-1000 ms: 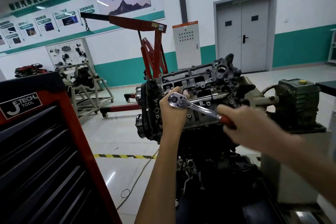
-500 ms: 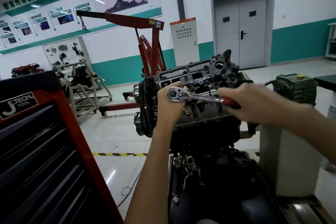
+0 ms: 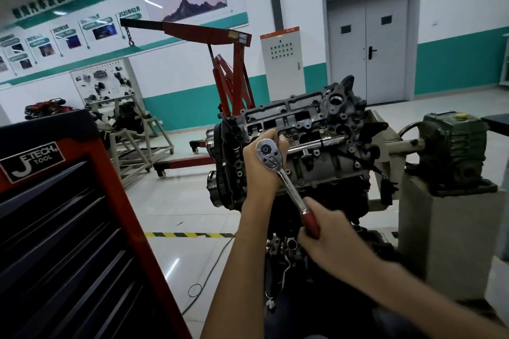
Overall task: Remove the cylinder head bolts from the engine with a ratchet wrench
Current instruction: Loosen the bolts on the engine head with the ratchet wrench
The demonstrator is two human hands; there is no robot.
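Note:
The engine [image 3: 325, 146] hangs on a stand, its grey cylinder head tilted toward me. A chrome ratchet wrench [image 3: 283, 179] with a red grip sits with its round head against the left part of the cylinder head. My left hand [image 3: 261, 170] wraps behind and around the ratchet head, fingers curled on the socket end. My right hand [image 3: 327, 231] grips the red handle, which points down and to the right. The bolt under the socket is hidden by the hand and the tool.
A red and black tool cabinet [image 3: 68, 228] fills the left foreground. The stand's green gearbox [image 3: 454, 151] sits on a grey pedestal at right. A red engine hoist [image 3: 220, 77] stands behind. Another engine stand [image 3: 132, 129] is at back left. A cable lies on the floor.
The handle swung from pointing right, nearly level, down to lower right. My right hand went down with it. My left hand stayed on the ratchet head.

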